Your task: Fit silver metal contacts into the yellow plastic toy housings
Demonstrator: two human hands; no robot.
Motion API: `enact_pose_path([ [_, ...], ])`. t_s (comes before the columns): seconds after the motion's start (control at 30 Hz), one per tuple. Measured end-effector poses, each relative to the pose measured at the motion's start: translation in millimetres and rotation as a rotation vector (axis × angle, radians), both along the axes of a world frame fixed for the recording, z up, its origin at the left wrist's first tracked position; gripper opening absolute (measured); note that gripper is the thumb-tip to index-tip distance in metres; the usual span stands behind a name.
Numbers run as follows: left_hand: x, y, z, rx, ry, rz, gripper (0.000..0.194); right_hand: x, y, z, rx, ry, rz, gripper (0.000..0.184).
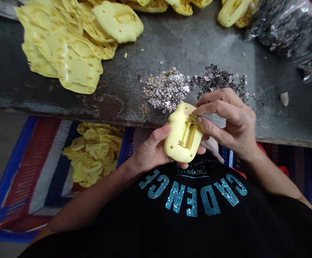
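Observation:
My left hand (pixel 156 147) grips a yellow plastic casing (pixel 176 139) from below and the side, its thumb on the near left edge. A rectangular battery compartment (pixel 187 134) faces up in the casing, with small metal pieces at its ends. At the compartment's upper end, the thumb and fingers of my right hand (pixel 228 122) are pinched together. Whatever they hold is too small or too hidden to make out. Just beyond the casing lie a pile of shiny silver metal contacts (pixel 166 89) and a pile of darker metal contacts (pixel 223 80).
Yellow casings (pixel 78 64) are heaped at the back left of the grey worktable (pixel 129 77). Clear bags (pixel 282 28) of metal parts lie at the right. Below the table edge, a blue-rimmed lined crate (pixel 51 165) holds more yellow parts (pixel 97 150).

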State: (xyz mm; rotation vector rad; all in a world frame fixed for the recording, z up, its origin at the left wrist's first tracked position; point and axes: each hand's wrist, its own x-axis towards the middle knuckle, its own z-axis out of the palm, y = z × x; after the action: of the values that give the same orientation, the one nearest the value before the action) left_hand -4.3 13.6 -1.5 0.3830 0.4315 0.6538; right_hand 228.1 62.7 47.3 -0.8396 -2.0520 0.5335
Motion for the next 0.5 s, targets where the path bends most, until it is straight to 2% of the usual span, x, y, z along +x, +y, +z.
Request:
enact_pose_path([
  [0.13,-0.8,1.3,-2.5,0.006,-0.021,0.0,0.08,1.3,-1.1,-0.8,0.043,-0.118,0.014,0.009],
  [0.33,-0.8,6.1,0.4,0.032,-0.061,-0.001,0.08,1.6,-9.2,-10.5,0.308,-0.23,-0.022,0.02],
  [0.5,0.1,6.2,3.2,0.042,-0.046,0.008,0.091,2.3,-13.0,-19.8,0.269,-0.176,-0.01,0.028],
])
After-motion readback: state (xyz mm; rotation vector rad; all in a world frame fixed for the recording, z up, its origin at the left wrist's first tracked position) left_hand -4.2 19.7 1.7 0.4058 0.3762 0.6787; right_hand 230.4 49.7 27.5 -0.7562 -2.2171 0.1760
